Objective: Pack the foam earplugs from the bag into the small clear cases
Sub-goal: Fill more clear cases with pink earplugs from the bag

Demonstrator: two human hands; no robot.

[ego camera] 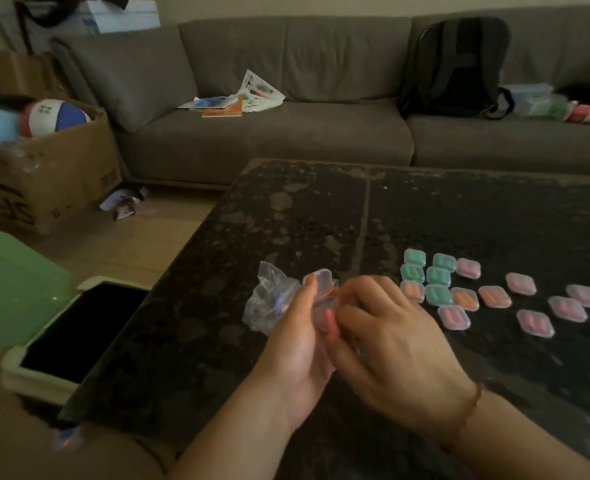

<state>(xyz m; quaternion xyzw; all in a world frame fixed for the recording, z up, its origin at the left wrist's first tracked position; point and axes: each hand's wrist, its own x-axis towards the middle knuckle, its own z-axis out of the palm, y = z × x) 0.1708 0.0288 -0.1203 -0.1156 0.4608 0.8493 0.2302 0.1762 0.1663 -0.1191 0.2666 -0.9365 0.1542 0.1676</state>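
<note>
We are in a home living room. Behind the dark stone table (pixel 321 209) runs a grey corner sofa (pixel 286 133) strewn with papers (pixel 238 98) and a backpack (pixel 456 67); left of the table, a cardboard box (pixel 44 174) holds a ball (pixel 56 116).

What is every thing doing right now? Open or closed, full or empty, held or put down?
Clear case: open, held in the left hand.
Pink earplug: at the open case, pinched by the right hand.
Plastic bag: crumpled, lying on the table, behind the left hand.
Packed cases: closed, filled, lying on the table.
Backpack: upright on the sofa.
Cardboard box: open, holding a ball.
</note>
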